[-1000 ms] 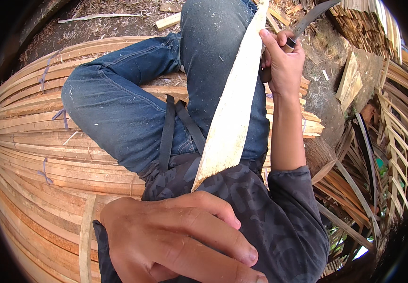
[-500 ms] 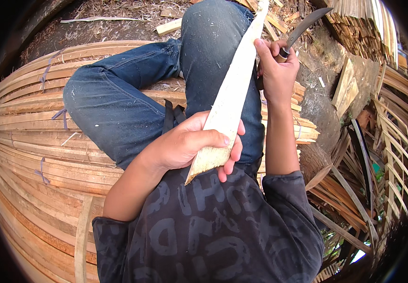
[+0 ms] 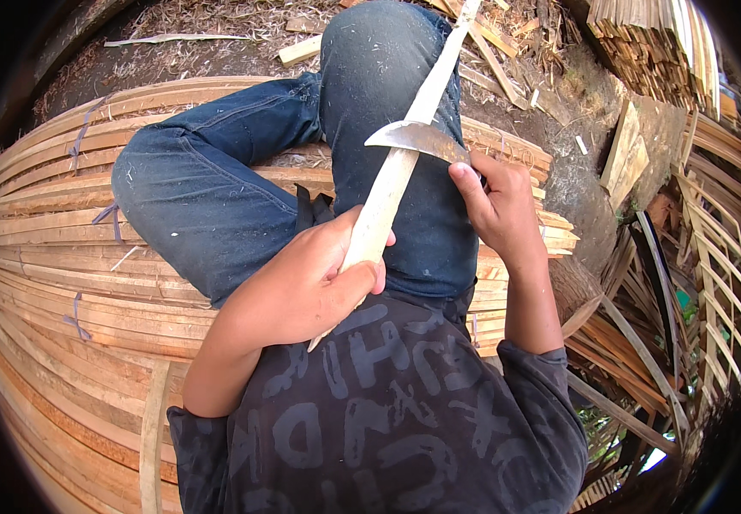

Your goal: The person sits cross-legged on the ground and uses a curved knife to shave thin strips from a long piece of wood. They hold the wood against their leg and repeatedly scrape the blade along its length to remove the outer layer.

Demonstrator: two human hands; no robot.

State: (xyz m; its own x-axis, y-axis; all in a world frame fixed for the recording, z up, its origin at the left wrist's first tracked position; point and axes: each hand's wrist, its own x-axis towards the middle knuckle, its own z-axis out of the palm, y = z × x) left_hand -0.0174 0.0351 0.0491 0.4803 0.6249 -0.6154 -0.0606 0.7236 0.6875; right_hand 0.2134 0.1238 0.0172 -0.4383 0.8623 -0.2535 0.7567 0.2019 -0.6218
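Note:
My left hand [image 3: 306, 283] grips the near end of a long pale wooden strip [image 3: 409, 141], which runs up and away over my right knee. In my right hand [image 3: 494, 206] is a knife with a curved grey blade [image 3: 417, 137]; the blade lies across the strip at about its middle. The knife's handle is hidden inside my fist. I sit on bundled wooden slats, with my legs in blue jeans [image 3: 216, 197] folded in front of me.
Stacks of curved wooden slats [image 3: 53, 257] tied with thin cords spread to my left and under me. Loose offcuts and shavings [image 3: 507, 43] litter the ground ahead. Piles of split wood [image 3: 644, 43] and bent strips [image 3: 704, 283] stand to the right.
My left hand slid down and closed on the strip's near end. The knife came down from the far end to the strip's middle. The strip now shows its narrow side.

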